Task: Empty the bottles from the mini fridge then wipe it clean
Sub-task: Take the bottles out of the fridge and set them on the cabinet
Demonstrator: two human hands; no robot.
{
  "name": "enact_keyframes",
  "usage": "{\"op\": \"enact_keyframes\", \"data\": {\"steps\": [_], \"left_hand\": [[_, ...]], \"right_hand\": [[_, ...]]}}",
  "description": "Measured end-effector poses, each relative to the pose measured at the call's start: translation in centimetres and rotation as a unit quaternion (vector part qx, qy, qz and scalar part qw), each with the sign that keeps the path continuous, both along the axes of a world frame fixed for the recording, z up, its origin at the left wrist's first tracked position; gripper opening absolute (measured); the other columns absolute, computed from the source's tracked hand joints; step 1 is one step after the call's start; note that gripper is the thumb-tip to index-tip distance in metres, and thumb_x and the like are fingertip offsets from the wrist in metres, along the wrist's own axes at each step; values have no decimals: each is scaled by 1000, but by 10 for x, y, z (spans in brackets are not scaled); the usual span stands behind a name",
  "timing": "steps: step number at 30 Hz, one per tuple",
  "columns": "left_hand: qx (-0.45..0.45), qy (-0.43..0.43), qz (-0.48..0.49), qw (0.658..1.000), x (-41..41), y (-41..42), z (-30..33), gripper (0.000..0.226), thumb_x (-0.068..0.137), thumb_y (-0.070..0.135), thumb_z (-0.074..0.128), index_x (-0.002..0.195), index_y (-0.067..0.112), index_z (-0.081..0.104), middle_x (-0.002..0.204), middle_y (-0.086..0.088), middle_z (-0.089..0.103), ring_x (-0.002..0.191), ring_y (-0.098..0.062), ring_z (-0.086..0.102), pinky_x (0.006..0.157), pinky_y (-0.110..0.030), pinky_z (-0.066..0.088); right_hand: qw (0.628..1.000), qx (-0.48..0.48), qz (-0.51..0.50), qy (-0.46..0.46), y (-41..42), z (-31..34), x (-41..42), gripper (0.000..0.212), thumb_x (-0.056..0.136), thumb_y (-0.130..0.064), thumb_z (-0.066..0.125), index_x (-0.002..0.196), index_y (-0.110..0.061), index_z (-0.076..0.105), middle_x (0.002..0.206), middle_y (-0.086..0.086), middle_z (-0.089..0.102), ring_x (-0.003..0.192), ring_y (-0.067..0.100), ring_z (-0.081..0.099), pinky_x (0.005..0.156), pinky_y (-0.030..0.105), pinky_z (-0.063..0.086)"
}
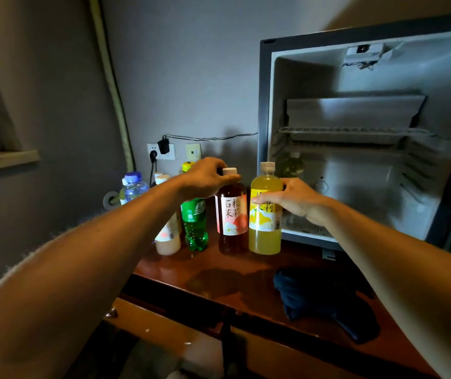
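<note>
1. Left hand [205, 177]: fingers curled over the neck of one red tea bottle [232, 214], upright on the tabletop [246, 274].
2. Right hand [292, 201]: grips one yellow tea bottle [265, 214], touching the red one.
3. Mini fridge [355, 138]: door open; one bottle [291, 165] visible inside.
4. One dark cloth [320, 296] lies on the tabletop.

A yellow drink bottle [265, 212] with a cream cap and a yellow-and-white label is seen beside a dark red tea bottle [232, 214] with a white cap and a pink-white label. A green soda bottle [194, 225] and a pale peach bottle [168, 236] are shown. The mini fridge [355, 149] is white inside, with a grey frame. The tabletop [218, 274] is reddish-brown; a dark blue cloth [320, 299] is seen.
</note>
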State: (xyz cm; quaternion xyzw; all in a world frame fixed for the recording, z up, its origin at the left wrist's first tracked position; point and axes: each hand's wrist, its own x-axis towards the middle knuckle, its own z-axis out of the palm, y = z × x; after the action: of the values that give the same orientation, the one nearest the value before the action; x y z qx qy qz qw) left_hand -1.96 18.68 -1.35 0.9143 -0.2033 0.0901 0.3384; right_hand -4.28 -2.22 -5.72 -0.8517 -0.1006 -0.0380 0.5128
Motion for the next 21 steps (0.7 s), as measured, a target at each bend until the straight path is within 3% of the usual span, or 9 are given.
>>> {"op": "enact_keyframes", "data": {"steps": [4,6,11,16,21], "left_hand": [[32,-4,9,999,2,24,-8,25,89,35,65,96,11,62,86,-6,64,75,-15,60,60,-23,46],[63,-16,29,997,3,36,-11,28,87,36,67,93,9,64,83,-6,64,71,-13,58,57,-23,45],[69,-7,56,996,12,67,-25,33,84,38,71,95,7,66,86,-8,67,77,-20,63,67,-35,51],[80,-4,62,995,20,88,-39,32,86,35,69,105,10,63,93,0,64,80,-12,59,62,-22,45],[84,-3,67,994,24,101,-47,29,87,31,68,108,12,62,92,3,59,76,-6,54,59,-17,39]], "right_hand": [[1000,-7,20,5,20,-3,4,29,73,-34,80,97,-19,72,92,-4,74,86,9,68,69,22,47],[1000,-2,25,6,30,-4,8,27,73,-32,81,94,-18,73,90,-4,75,85,9,70,70,22,49],[999,-8,44,14,50,-11,20,23,73,-31,81,91,-19,74,89,-3,76,85,11,71,76,24,52],[997,-10,68,26,67,-20,31,28,75,-30,80,99,-17,73,92,-3,75,86,10,70,71,21,50],[996,-32,67,39,81,-32,46,36,72,-35,81,103,-21,70,98,-3,73,92,14,69,82,28,52]]}}
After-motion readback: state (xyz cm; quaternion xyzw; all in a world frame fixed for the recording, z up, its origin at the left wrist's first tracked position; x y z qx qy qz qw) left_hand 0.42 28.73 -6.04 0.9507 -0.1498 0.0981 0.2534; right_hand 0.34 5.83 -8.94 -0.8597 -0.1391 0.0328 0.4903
